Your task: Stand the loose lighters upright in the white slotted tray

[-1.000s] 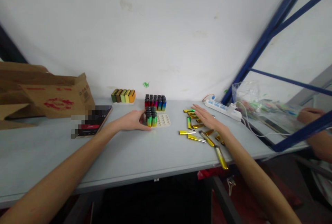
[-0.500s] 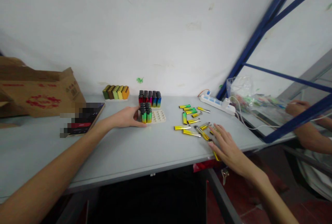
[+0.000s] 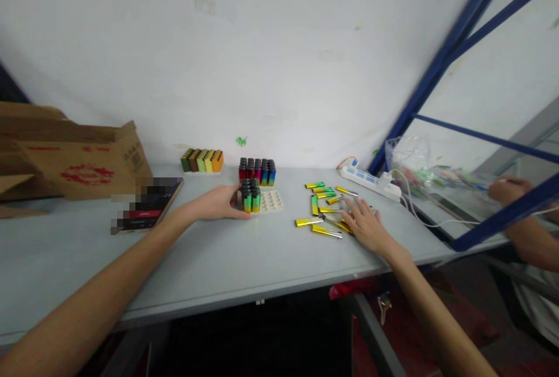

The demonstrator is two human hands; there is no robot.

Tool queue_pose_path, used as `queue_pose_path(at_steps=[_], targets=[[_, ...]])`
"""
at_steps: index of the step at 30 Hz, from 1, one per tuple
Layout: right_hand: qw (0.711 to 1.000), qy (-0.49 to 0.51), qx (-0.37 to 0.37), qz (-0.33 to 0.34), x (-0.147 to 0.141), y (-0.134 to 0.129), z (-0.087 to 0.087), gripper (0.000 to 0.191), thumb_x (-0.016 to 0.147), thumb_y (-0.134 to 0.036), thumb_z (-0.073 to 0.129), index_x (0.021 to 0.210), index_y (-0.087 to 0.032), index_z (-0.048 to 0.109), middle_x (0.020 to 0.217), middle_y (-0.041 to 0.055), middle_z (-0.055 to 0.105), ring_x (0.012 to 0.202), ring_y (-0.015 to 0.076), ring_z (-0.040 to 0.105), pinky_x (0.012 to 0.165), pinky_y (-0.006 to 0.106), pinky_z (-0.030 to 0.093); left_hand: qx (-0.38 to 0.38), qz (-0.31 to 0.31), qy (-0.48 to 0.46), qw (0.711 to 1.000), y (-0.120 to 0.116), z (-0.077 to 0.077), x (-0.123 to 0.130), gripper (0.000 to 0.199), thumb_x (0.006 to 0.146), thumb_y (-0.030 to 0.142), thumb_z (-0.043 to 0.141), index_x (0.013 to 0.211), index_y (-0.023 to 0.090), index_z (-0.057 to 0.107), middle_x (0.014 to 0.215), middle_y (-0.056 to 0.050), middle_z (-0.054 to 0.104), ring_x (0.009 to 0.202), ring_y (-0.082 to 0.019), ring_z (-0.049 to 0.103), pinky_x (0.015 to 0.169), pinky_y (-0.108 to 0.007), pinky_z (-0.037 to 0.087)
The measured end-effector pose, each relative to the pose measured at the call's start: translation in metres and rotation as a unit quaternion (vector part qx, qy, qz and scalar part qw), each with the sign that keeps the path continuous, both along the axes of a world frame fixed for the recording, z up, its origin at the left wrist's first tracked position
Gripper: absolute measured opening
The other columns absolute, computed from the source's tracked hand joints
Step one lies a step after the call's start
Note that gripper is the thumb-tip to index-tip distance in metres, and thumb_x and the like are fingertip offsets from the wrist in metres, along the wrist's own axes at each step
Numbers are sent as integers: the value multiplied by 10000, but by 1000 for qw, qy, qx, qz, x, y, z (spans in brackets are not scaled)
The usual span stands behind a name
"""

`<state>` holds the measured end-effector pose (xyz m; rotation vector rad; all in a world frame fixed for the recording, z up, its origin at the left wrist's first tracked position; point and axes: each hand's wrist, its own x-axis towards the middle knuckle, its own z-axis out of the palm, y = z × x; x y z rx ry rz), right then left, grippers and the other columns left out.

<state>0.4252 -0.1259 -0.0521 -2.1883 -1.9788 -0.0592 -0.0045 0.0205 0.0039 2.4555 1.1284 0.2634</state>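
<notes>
In the head view, cupping the filled end of the white tray (image 3: 271,201) with the left hand (image 3: 218,202) — gripping around the upright green-and-yellow lighters (image 3: 252,198), thumb at the near side, fingers curling behind. Standing at the tray's left end, black tops up, beside bare sockets on the right. Spreading the fingers of the right hand (image 3: 369,228) open over the loose lighters (image 3: 314,205), lying flat and pointing several ways on the table (image 3: 209,266); hiding whatever is touching the palm, so not showing whether any lighter is being pinched.

Best done, by judgement, by bracing lightly with the left hand — squeezing only enough for steadying tray and lighters, without tilting the row or covering the bare sockets. With the right, probably working better by drawing the fingertips together around a single lighter's body than by pressing on the whole crossed bunch, since likely rolling or skidding on the smooth top. Watching also for nudging pieces toward the near edge, or against the power strip (image 3: 370,182) beyond. Sitting just behind the tray, close to the left fingers: the red, pink and blue lighters (image 3: 257,173), calling for care against bumping.
</notes>
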Motion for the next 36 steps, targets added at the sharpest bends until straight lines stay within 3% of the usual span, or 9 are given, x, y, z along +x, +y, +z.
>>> queue_pose_path(at_steps=[3, 5, 10, 15, 20, 25, 31, 34, 36], targets=[[999, -10, 29, 17, -5, 24, 19, 599, 1039, -538, 261, 1522, -228, 431, 1603, 176, 375, 1496, 395, 309, 1137, 724, 279, -2, -2, -7, 1000, 1, -2, -1, 734, 686, 738, 689, 1155, 187, 567, 841, -28, 684, 726, -236, 646, 611, -302, 431], [997, -12, 29, 64, -8, 45, 36, 535, 1032, -489, 350, 1434, -194, 542, 1475, 195, 530, 1370, 364, 492, 1135, 609, 374, -4, 1, -7, 1000, 1, -2, -1, 746, 676, 740, 696, 1162, 190, 563, 838, -26, 685, 718, -238, 647, 605, -302, 429], [983, -27, -53, 173, -11, 93, 66, 387, 900, -359, 642, 1229, -162, 691, 1212, 164, 710, 1079, 313, 679, 993, 422, 515, -6, 1, -9, 1000, 0, 0, -1, 704, 670, 737, 704, 1097, 196, 565, 860, -33, 690, 731, -240, 648, 612, -302, 436], [972, -38, -96, 209, -8, 118, 67, 268, 846, -205, 646, 1094, -174, 745, 1101, 112, 752, 991, 265, 703, 900, 356, 539, -3, 5, -12, 1000, 0, -1, -2, 690, 661, 741, 705, 1070, 200, 577, 858, -32, 692, 724, -236, 641, 612, -304, 436], [967, -33, -106, 229, 0, 128, 66, 225, 826, -253, 671, 1019, -182, 763, 1006, 92, 768, 897, 262, 708, 847, 361, 552, -1, -1, -18, 1000, 0, -3, -1, 699, 659, 728, 715, 1093, 201, 568, 840, -26, 685, 710, -222, 631, 606, -291, 428], [955, 146, -64, 251, 4, 124, 72, 330, 886, -436, 634, 1054, -170, 734, 1055, 115, 755, 942, 264, 708, 877, 399, 563, -3, -7, -15, 1000, -1, 0, -1, 719, 663, 729, 719, 1119, 195, 563, 829, -23, 674, 698, -215, 622, 593, -284, 411], [864, 424, -14, 271, -22, 114, 71, 431, 813, -530, 735, 1072, -187, 695, 1161, 101, 732, 1065, 252, 684, 958, 417, 544, -25, -8, -44, 999, 4, -3, -4, 727, 625, 691, 756, 1128, 190, 598, 804, -8, 663, 707, -207, 616, 609, -279, 418], [840, 472, 9, 268, -40, 119, 69, 383, 823, -533, 725, 966, -181, 677, 1026, 82, 746, 914, 206, 697, 862, 376, 562, -52, -20, -68, 996, 6, -4, -8, 741, 604, 648, 788, 1166, 202, 607, 808, -7, 677, 730, -215, 627, 628, -285, 435], [855, 443, 3, 268, -51, 125, 67, 378, 811, -536, 730, 906, -175, 669, 897, 62, 736, 800, 187, 681, 785, 355, 563, -61, -25, -77, 995, 7, -4, -9, 735, 595, 631, 804, 1165, 206, 616, 824, -21, 694, 742, -221, 634, 639, -294, 445]])
